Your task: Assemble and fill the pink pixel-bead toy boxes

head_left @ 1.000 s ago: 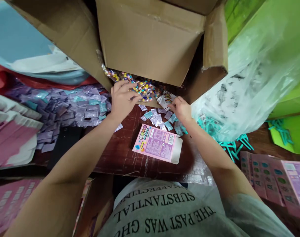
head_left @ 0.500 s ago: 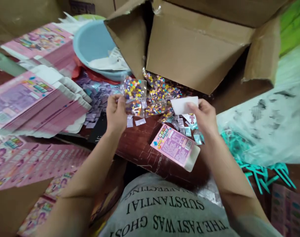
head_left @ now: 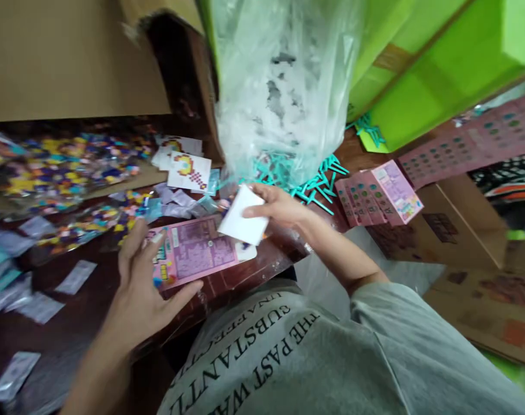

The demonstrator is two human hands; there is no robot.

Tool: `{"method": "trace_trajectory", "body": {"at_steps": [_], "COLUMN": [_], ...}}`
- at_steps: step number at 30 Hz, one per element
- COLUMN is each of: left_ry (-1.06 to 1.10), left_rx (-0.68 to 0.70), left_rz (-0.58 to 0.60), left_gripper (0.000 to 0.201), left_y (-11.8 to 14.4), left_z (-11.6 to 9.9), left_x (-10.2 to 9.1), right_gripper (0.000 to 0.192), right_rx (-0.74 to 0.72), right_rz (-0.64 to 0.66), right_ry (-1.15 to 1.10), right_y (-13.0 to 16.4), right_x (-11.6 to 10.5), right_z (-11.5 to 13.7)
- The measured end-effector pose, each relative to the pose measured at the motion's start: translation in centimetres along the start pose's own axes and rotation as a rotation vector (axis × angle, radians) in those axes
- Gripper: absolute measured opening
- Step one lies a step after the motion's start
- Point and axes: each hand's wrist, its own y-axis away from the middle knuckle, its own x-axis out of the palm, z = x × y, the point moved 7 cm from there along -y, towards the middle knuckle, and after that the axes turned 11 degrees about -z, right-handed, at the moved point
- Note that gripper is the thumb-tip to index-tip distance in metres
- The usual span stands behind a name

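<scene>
Pinching a white card (head_left: 242, 222) between thumb and fingertips, our right hand (head_left: 280, 208) is hovering just above the far end of the flat pink box (head_left: 193, 253), while our left hand (head_left: 143, 288) is lying spread and unclenched, its fingers resting on the near end of that box and pressing it against the dark wooden table (head_left: 72, 311). We are judging that we are in the middle of packing: the box is still lying flat and unfilled, the card is in hand, and the other contents are not yet gathered. What we are facing next, as we read it, is getting the box up off the wood and opening one end; that is calling for the left hand to close around it, since a spread palm is only pinning it, and for the right to keep the thin card from bending or slipping. Small foil sachets (head_left: 41, 305) are lying scattered on the table to our left. Farther out, bags of coloured beads (head_left: 59, 167) are spilling from under a cardboard carton (head_left: 72, 57), with printed pattern cards (head_left: 188, 170) beside them. Beyond our right hand, teal plastic tools (head_left: 314, 184) are poking from a clear plastic bag (head_left: 284, 86), near a stack of pink boxes (head_left: 379, 199), and green cartons (head_left: 427, 75) are standing behind.
</scene>
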Motion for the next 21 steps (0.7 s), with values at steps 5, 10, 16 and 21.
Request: {"method": "trace_trajectory", "body": {"at_steps": [5,10,16,21], "left_ry": [-0.322,-0.464,-0.631,-0.612], "left_rx": [0.306,0.29,0.172,-0.04], "left_rz": [0.371,0.532,0.524,0.346], "left_gripper": [0.115,0.111,0.096,0.103], "left_y": [-2.2,-2.4,3.4,7.8], "left_z": [3.5,3.0,-3.1,-1.9], "left_x": [1.8,4.9,4.7,2.1], "right_gripper": [0.044,0.026,0.02,0.024], "right_rx": [0.16,-0.001,-0.229,-0.14], "right_rz": [0.092,0.197,0.39,0.451], "right_ry": [0.598,1.126,1.138,0.863], "right_y": [6.3,5.0,-0.2,-6.2], "right_x": [-13.9,-14.9,-7.8,1.3], "right_z": [1.5,3.9,6.0,3.2]}}
